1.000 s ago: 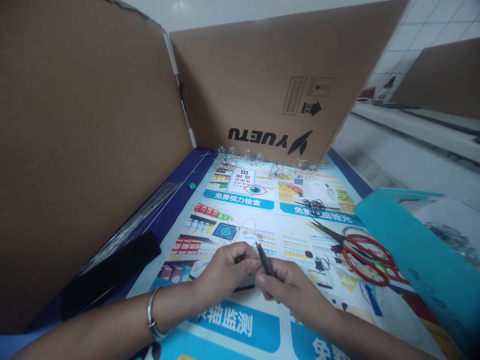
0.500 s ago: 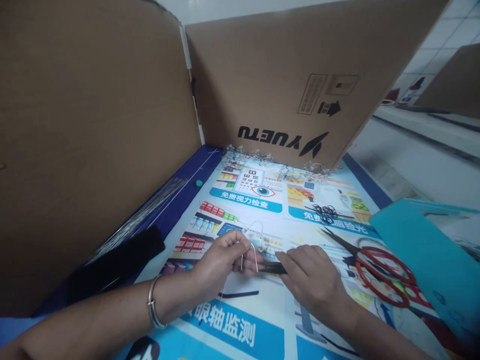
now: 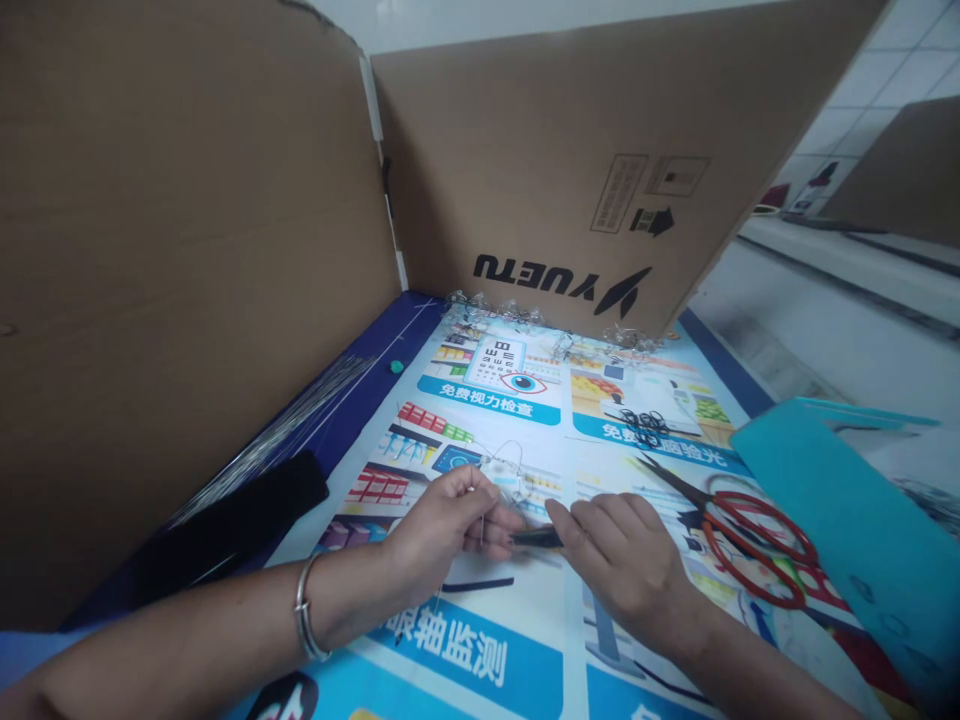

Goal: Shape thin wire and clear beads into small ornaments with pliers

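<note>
My left hand (image 3: 450, 515) pinches a thin, pale wire (image 3: 513, 446) between thumb and forefinger. The wire loops up beyond the fingertips, and a short end hangs below them. My right hand (image 3: 626, 560) is closed around a dark, narrow-tipped tool (image 3: 537, 538); the fist hides most of it, so its kind does not show. The tool's tip points left and lies right by the left fingers. Whether it touches the wire I cannot tell. Both hands are above a printed poster sheet (image 3: 502, 690).
Red-handled scissors (image 3: 750, 540) lie right of my right hand, beside a turquoise sheet-like piece (image 3: 847, 520). Black coiled wires (image 3: 643, 425) lie farther back. Straight wires (image 3: 292, 430) and a black flat object (image 3: 240, 520) lie left. Cardboard panels (image 3: 525, 150) stand behind and left; wire pieces (image 3: 495, 305) line the back.
The bright bent wire end that hung below my left fingers no longer shows there. Both hands stay close together, and the right has shifted only slightly left with the tool.
</note>
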### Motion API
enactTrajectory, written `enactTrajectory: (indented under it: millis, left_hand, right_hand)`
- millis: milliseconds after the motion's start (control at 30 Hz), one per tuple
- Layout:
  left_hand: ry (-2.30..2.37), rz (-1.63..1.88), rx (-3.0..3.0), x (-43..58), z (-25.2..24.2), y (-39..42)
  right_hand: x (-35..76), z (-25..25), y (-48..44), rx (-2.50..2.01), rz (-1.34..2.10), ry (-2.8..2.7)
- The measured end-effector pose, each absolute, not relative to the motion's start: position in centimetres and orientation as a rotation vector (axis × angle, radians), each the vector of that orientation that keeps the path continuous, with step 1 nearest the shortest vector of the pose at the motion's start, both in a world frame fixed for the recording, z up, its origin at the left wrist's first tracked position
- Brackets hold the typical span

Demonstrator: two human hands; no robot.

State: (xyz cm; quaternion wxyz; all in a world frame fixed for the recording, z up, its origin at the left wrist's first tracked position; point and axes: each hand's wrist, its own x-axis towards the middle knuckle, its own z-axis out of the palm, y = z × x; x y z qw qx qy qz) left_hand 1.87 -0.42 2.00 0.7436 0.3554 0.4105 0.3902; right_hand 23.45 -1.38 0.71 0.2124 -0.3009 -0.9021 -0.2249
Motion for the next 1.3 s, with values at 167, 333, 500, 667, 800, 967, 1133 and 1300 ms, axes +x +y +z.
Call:
enactTrajectory:
  millis: [167, 333, 500, 667, 800, 967, 1133, 1300]
  left_hand:
    - [0.887, 0.855, 0.757, 1.77, 1.98, -0.52]
    - [0.889, 0.849, 0.745, 1.72, 1.75, -0.55]
    - [0.887, 0.846, 0.750, 1.68, 1.61, -0.50]
    - [0.900, 0.834, 0.746, 1.70, 1.67, -0.56]
    - [0.909, 0.822, 0.739, 1.72, 1.69, -0.55]
    - [0.906, 0.831, 0.732, 1.73, 1.79, -0.59]
    - [0.902, 0.830, 0.725, 1.72, 1.77, -0.60]
    - [0.904, 0.835, 0.728, 1.70, 1.69, -0.63]
  right_hand:
    - [23.48, 0.78, -1.41, -0.816, -0.658, -2.515]
    - [23.42, 0.85, -1.44, -0.811, -0.671, -2.520]
    - [23.42, 0.84, -1.43, -0.812, -0.662, -2.522]
    - [23.37, 0.85, -1.41, -0.786, -0.675, -2.519]
    - [23.30, 0.81, -1.37, -0.767, -0.705, -2.525]
    - [23.31, 0.74, -1.38, -0.778, -0.712, -2.528]
    - [23.30, 0.82, -1.37, -0.777, -0.713, -2.533]
    - [23.32, 0.81, -1.37, -0.771, -0.704, -2.530]
